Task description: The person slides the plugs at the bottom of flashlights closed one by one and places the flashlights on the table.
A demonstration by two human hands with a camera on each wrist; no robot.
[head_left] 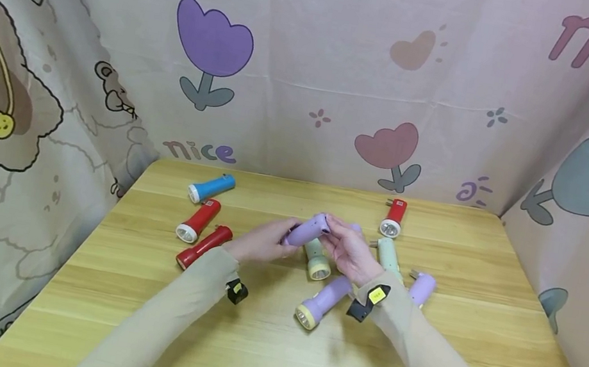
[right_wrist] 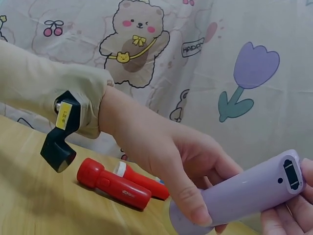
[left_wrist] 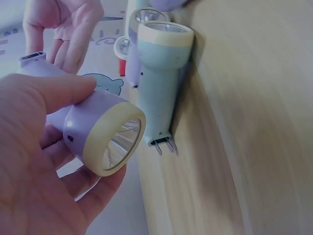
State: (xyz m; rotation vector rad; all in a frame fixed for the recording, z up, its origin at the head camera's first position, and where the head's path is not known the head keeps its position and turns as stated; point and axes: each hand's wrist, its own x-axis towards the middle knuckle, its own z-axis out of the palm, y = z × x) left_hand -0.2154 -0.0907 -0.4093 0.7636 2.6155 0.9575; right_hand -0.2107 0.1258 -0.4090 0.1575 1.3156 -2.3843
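A lilac flashlight [head_left: 307, 230] with a cream lens ring is held above the table, tilted. My left hand [head_left: 264, 241] grips it near its head, the thumb across the body in the left wrist view. At the tail end, my right hand [head_left: 351, 253] pinches with thumb and fingertips. The tail's dark plug slot [right_wrist: 291, 175] faces the right wrist camera, with its prongs lying flat inside. Beneath the hands lies a mint green flashlight [head_left: 319, 267], its two prongs [left_wrist: 164, 145] sticking out in the left wrist view. Another lilac flashlight [head_left: 322, 304] lies nearer the front.
On the left lie a blue flashlight [head_left: 212, 188] and two red ones, one with a white ring [head_left: 199, 219] and one all red [head_left: 204, 246]. To the right are a red flashlight [head_left: 394, 216], a mint green one [head_left: 389, 254] and a lilac one [head_left: 422, 288]. Patterned curtains surround the table.
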